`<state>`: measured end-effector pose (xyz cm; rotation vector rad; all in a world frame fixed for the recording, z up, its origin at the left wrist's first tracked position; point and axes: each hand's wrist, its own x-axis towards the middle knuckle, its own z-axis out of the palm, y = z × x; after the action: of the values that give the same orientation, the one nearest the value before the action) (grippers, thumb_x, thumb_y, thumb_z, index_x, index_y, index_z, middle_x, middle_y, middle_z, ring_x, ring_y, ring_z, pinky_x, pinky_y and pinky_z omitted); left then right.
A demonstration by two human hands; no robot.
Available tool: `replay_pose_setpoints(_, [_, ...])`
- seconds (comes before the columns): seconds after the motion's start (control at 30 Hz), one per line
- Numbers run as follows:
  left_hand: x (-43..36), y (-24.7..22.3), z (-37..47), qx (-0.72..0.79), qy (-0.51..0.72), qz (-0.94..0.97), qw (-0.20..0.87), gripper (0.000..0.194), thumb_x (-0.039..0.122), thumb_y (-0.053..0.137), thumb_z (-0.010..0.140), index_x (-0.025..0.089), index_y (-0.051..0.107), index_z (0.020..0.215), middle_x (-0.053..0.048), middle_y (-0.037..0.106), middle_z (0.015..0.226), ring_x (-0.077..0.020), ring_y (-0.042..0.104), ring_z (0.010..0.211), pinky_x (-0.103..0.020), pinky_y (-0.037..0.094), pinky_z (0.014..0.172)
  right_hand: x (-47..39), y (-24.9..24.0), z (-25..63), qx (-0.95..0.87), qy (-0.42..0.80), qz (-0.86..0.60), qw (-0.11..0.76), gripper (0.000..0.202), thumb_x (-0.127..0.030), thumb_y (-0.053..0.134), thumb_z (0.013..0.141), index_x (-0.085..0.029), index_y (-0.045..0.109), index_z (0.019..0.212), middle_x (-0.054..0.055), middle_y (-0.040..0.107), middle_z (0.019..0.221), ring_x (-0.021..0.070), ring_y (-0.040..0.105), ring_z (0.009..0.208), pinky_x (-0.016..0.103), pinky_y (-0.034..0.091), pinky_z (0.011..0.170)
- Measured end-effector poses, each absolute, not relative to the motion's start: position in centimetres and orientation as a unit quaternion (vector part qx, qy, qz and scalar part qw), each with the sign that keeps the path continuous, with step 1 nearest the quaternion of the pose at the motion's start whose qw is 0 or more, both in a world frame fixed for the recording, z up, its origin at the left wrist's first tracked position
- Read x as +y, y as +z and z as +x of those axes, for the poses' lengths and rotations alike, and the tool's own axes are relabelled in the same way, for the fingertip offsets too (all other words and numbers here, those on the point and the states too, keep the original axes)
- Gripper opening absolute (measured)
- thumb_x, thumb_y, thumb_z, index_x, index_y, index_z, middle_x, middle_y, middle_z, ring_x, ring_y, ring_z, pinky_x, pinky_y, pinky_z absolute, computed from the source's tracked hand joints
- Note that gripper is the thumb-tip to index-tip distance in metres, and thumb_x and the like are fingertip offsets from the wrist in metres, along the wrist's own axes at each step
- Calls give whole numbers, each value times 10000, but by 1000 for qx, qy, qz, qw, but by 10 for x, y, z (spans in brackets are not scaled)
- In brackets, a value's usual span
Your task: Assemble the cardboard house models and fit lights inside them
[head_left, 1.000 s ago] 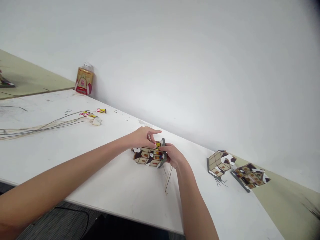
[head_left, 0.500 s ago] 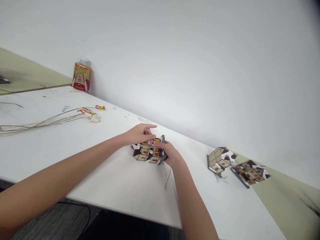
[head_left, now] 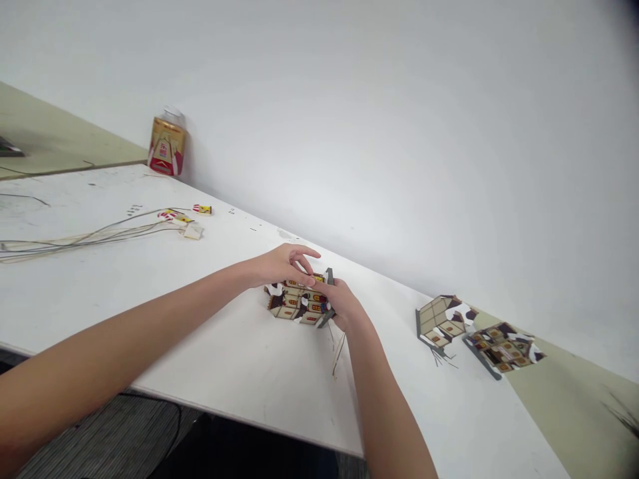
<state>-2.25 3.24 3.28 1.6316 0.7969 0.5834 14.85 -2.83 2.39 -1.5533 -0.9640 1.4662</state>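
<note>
Both hands work on a small brown-and-cream model house with white snow patches and a grey base edge (head_left: 298,304), which sits on the white rectangular tabletop (head_left: 164,293) near its far edge, close to the pale wall. The left hand (head_left: 280,265) rests over the top of the model house, fingers curled down, thumb and forefinger pinching at its upper edge. The right hand (head_left: 343,303) grips the right end of the model house, fingers closed around the grey base edge. Thin pale wires (head_left: 337,351) trail from beneath the model toward the near side. Two further model house sections (head_left: 479,332) lie well apart to the right. A red-and-gold jar (head_left: 167,145) stands by the wall at far left, with a bundle of long thin wires (head_left: 94,236) lying near it
</note>
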Motion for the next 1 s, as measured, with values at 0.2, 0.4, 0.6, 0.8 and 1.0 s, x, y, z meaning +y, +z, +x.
replay_pose_setpoints(0.2, [33, 35, -20, 369, 252, 659, 605, 543, 271, 824, 528, 210, 674, 1046, -27, 664, 928, -189, 617, 863, -312, 463, 784, -28, 33, 147, -423, 585, -587, 367, 395, -342, 811, 584, -148, 646, 886, 69, 710, 833, 194, 667, 758, 271, 520, 633])
replay_pose_setpoints(0.4, [33, 35, -19, 393, 226, 664, 595, 341, 308, 808, 533, 211, 730, 850, -21, 691, 775, -198, 630, 789, -328, 468, 757, -27, 37, 146, -441, 600, -562, 360, 384, -334, 806, 596, -156, 658, 903, 57, 714, 816, 190, 667, 750, 289, 525, 669])
replay_pose_setpoints(0.6, [30, 38, -17, 400, 232, 664, 587, 322, 307, 814, 507, 198, 733, 799, -27, 691, 770, -198, 626, 802, -322, 468, 762, -31, 40, 144, -420, 594, -576, 372, 321, -286, 787, 628, -156, 650, 887, 80, 712, 832, 209, 668, 754, 298, 534, 619])
replay_pose_setpoints(0.8, [27, 34, -20, 380, 241, 696, 561, 532, 425, 780, 586, 196, 681, 1056, -66, 689, 949, -208, 637, 858, -329, 488, 783, -30, 30, 145, -403, 602, -564, 395, 372, -335, 782, 649, -154, 643, 942, 69, 703, 813, 189, 663, 717, 285, 529, 621])
replay_pose_setpoints(1.0, [26, 41, -29, 395, 266, 783, 399, 818, 576, 738, 579, 285, 493, 1303, -76, 523, 1321, -272, 505, 1179, -323, 471, 841, -27, 29, 159, -367, 600, -596, 388, 434, -570, 604, 784, -158, 644, 916, 76, 685, 862, 149, 639, 652, 255, 525, 563])
